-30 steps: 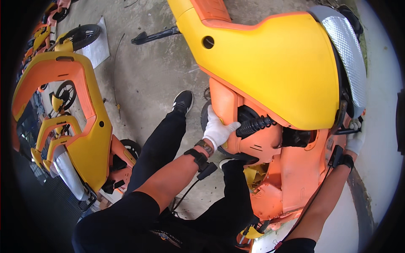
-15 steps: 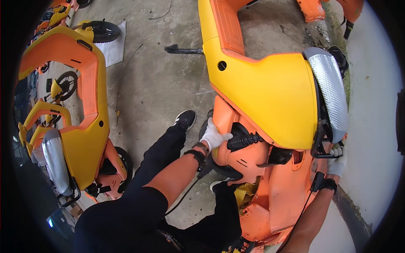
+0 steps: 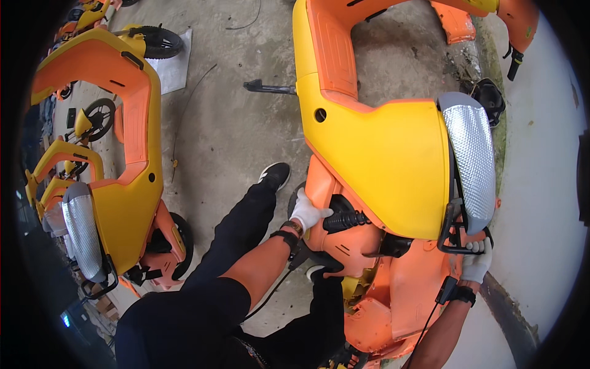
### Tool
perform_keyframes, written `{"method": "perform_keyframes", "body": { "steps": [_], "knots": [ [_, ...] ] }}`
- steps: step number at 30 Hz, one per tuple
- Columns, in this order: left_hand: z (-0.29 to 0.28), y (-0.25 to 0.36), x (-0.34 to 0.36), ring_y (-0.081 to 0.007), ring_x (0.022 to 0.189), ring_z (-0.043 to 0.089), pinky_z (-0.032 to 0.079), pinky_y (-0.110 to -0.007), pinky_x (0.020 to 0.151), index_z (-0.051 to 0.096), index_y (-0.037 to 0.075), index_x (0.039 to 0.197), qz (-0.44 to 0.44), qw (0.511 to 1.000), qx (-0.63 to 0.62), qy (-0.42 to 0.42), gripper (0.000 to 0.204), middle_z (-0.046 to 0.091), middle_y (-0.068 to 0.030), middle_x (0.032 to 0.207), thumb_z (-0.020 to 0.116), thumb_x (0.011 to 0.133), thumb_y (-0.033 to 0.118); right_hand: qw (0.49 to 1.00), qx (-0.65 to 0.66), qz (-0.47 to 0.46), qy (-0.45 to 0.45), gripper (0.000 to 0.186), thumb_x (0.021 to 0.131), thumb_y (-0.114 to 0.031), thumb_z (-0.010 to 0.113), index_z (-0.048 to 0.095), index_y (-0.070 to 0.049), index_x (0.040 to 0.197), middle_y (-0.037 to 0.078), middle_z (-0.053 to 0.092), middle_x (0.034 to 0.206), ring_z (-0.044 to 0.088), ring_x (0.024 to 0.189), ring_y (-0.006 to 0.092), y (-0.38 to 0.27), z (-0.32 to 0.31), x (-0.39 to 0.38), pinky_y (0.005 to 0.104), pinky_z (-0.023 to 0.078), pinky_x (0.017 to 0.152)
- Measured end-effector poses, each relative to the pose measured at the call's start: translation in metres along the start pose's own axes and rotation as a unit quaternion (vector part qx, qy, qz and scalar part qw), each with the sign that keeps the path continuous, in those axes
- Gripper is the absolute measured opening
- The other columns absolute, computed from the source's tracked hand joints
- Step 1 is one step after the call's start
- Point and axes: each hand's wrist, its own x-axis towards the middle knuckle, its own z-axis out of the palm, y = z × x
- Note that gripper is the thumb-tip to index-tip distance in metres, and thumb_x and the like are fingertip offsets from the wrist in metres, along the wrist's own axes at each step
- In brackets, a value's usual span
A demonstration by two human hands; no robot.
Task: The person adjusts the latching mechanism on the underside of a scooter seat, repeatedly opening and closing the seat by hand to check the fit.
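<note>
A yellow and orange electric scooter (image 3: 381, 166) stands before me, its seat covered in silver quilted foil (image 3: 470, 157). My left hand (image 3: 308, 211), in a white glove, grips the scooter's orange rear fender (image 3: 321, 181). Its thumb points at the black coil shock absorber (image 3: 347, 221); its other fingers are partly hidden at the fender's edge. Around the black rear grab rail (image 3: 452, 248), below the seat's end, the gloved fingers of my right hand (image 3: 476, 258) are closed.
Loose orange body panels (image 3: 418, 295) lie beneath the scooter's rear, beside my feet. Left stands a similar scooter (image 3: 126, 215), with more behind it. A white wall (image 3: 547, 184) runs along the right. A kickstand (image 3: 270, 88) juts out; a dark rounded object (image 3: 488, 101) sits beyond the seat.
The scooter's rear has shifted toward me and slightly left, with both hands still on it. More of the dark object beyond the seat and of the handlebar grip now shows.
</note>
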Motion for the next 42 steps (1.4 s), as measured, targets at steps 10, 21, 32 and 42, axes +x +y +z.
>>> {"method": "perform_keyframes", "body": {
  "steps": [10,21,32,42],
  "knots": [
    [-0.007,-0.004,-0.007,-0.0366,0.126,0.039,0.037,-0.036,0.102,0.007,-0.008,0.140,-0.007,0.998,0.048,-0.028,0.114,0.035,-0.0284,0.137,0.083,0.062,0.027,0.999,-0.030,-0.023,-0.007,0.032,0.096,-0.018,0.047,0.033,-0.013,0.068,-0.004,0.026,0.055,0.029,0.046,0.0113,0.013,-0.023,0.025,0.0282,0.035,0.048],
    [-0.052,-0.031,0.001,-0.0341,0.122,0.045,0.040,-0.034,0.099,0.020,-0.011,0.135,-0.003,0.999,-0.023,-0.033,0.108,0.043,-0.0265,0.131,0.086,0.055,0.020,0.996,-0.068,-0.014,-0.060,0.021,0.097,-0.015,0.040,0.041,-0.010,0.077,-0.005,0.028,0.059,0.030,0.052,0.0088,-0.003,0.041,-0.165,0.0285,0.041,0.059],
    [-0.122,-0.054,0.002,-0.0329,0.113,0.053,0.044,-0.034,0.093,0.027,-0.009,0.131,-0.049,0.993,-0.103,-0.029,0.102,0.053,-0.0244,0.120,0.085,0.050,0.015,0.973,-0.078,-0.012,-0.218,0.029,0.094,-0.030,0.039,0.054,-0.007,0.083,-0.004,0.023,0.044,0.024,0.046,0.0104,0.029,0.084,-0.386,0.0327,0.035,0.068],
    [-0.188,-0.029,-0.033,-0.0256,0.094,0.058,0.048,-0.039,0.078,0.047,0.005,0.119,-0.164,0.976,0.000,-0.144,0.042,0.059,-0.0123,0.112,0.054,0.089,0.035,0.981,-0.005,0.065,-0.182,0.023,0.093,-0.023,0.044,0.053,-0.002,0.087,0.003,0.038,0.067,0.043,0.077,0.0211,0.066,0.105,-0.498,0.0408,0.034,0.094]
  ]
}}
